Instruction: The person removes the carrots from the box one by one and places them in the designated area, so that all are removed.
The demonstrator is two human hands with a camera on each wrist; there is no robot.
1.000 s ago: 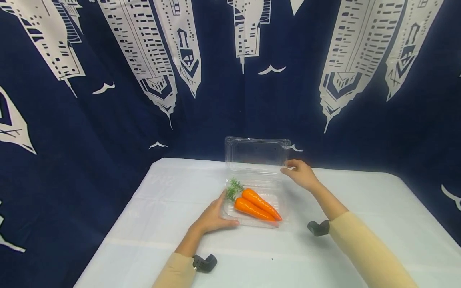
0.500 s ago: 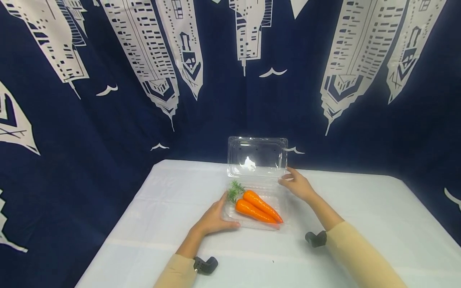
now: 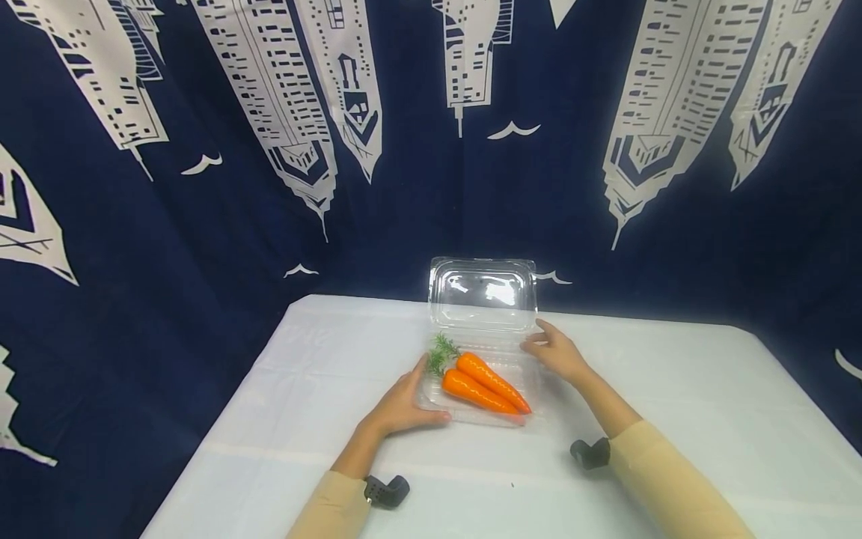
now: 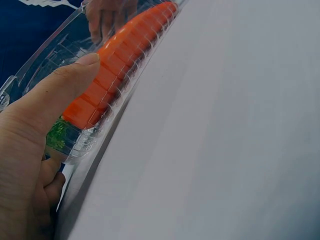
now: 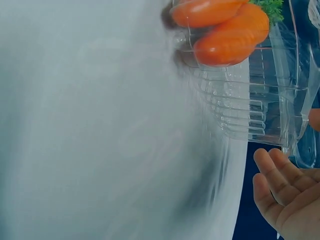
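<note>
Behind everything hangs a navy cloth backdrop (image 3: 404,217) printed with white upside-down towers and small curved birds. Below it spreads a white cloth-covered table (image 3: 283,419) with angled far corners. Over the table reach a left pale-yellow sleeve (image 3: 331,509) and a right pale-yellow sleeve (image 3: 673,479). Between them, toward the far edge, sits a clear ribbed plastic hinged container (image 3: 518,367), its transparent rectangular lid (image 3: 483,288) raised at the back. The left hand (image 3: 404,404) grasps the container's left side, thumb along the near rim. The right hand (image 3: 559,352) is at the back right corner, fingers bent beside the hinge; whether they pinch the plastic, I cannot tell. Inside the container two glossy orange tapered carrots (image 3: 474,391) lie side by side, tips toward the near right. Dark grey wrist devices (image 3: 387,492) jut from both wrists. Feathery green tops (image 3: 441,355) fill the back left corner.
</note>
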